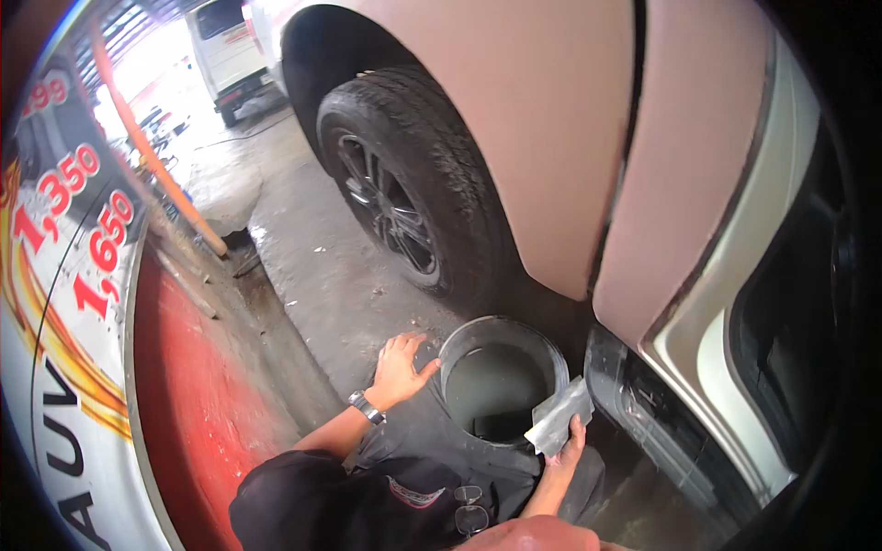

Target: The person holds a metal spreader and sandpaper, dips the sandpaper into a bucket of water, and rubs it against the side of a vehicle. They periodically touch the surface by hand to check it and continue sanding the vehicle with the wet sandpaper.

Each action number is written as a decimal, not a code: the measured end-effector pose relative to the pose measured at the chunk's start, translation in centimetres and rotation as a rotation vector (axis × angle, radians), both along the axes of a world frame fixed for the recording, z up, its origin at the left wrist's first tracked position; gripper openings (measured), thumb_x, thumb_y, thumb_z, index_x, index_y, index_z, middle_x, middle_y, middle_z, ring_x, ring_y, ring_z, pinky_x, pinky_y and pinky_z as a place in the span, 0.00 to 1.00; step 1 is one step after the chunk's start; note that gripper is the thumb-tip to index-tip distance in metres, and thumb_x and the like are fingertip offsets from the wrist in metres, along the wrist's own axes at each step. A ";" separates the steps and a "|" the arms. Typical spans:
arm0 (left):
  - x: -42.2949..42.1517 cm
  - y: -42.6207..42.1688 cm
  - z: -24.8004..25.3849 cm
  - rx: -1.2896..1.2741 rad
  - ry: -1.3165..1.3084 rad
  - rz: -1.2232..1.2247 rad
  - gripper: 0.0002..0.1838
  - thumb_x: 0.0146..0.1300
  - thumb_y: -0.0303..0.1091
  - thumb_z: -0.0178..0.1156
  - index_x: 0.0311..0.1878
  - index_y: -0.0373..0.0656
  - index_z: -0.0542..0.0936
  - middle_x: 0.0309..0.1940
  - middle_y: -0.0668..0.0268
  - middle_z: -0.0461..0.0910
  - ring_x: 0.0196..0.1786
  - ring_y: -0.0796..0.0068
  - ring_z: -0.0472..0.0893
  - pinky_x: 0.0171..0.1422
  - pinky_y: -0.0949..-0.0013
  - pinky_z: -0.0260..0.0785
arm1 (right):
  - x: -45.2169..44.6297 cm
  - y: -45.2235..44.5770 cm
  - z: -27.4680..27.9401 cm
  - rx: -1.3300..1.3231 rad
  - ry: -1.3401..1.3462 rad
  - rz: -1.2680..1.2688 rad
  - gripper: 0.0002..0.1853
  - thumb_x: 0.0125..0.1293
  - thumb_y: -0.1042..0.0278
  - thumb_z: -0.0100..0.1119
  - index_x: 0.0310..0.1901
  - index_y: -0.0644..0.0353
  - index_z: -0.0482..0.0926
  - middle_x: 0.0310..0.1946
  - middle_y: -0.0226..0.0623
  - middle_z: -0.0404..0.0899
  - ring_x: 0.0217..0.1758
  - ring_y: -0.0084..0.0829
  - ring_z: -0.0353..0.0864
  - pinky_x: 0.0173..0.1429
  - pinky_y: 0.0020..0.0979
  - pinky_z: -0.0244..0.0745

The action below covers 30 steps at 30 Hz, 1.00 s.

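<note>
A round bucket (559, 360) of murky grey water stands between my knees, with a dark object partly showing at its near inner side. My left hand (401, 369) is at the bucket's left rim, fingers spread, holding nothing. At the bucket's right side my right hand (570, 444) grips a grey sheet (562, 415), which looks folded and reaches over the rim. The fingers of that hand are wrapped round its lower right part.
A car body panel (533, 119) in dull pink rises ahead, with its wheel (390, 202) beyond the bucket. A dark side step (657, 427) lies right. A printed banner (73, 275) and a red wall (197, 395) stand left. Further back are an orange pole (152, 156) and a white van (225, 55).
</note>
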<state>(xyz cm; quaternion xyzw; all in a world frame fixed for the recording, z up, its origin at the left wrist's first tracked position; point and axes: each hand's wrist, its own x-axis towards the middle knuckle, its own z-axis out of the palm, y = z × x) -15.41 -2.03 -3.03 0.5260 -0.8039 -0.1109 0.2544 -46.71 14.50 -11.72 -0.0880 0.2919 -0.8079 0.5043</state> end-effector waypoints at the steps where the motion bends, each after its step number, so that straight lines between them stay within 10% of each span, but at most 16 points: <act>1: 0.0 0.0 0.0 0.000 -0.005 -0.002 0.32 0.58 0.51 0.68 0.60 0.40 0.76 0.59 0.51 0.75 0.62 0.48 0.72 0.66 0.49 0.64 | 0.0 0.3 0.0 0.014 -0.005 -0.018 0.29 0.64 0.62 0.65 0.63 0.66 0.69 0.53 0.42 0.79 0.54 0.39 0.81 0.59 0.42 0.78; 19: -1.2 0.1 0.0 -0.097 -0.087 -0.011 0.30 0.57 0.46 0.70 0.58 0.36 0.76 0.54 0.50 0.77 0.57 0.48 0.74 0.63 0.53 0.66 | 0.4 0.7 1.4 0.099 -0.049 0.056 0.25 0.62 0.65 0.63 0.61 0.64 0.74 0.50 0.41 0.82 0.51 0.36 0.84 0.57 0.37 0.79; 30: -8.3 0.1 6.1 -0.200 0.285 -0.296 0.40 0.66 0.43 0.63 0.74 0.32 0.59 0.73 0.41 0.58 0.76 0.43 0.58 0.78 0.48 0.49 | 0.2 0.3 0.4 0.066 -0.081 0.073 0.25 0.64 0.66 0.62 0.61 0.67 0.72 0.50 0.43 0.81 0.50 0.37 0.85 0.54 0.40 0.82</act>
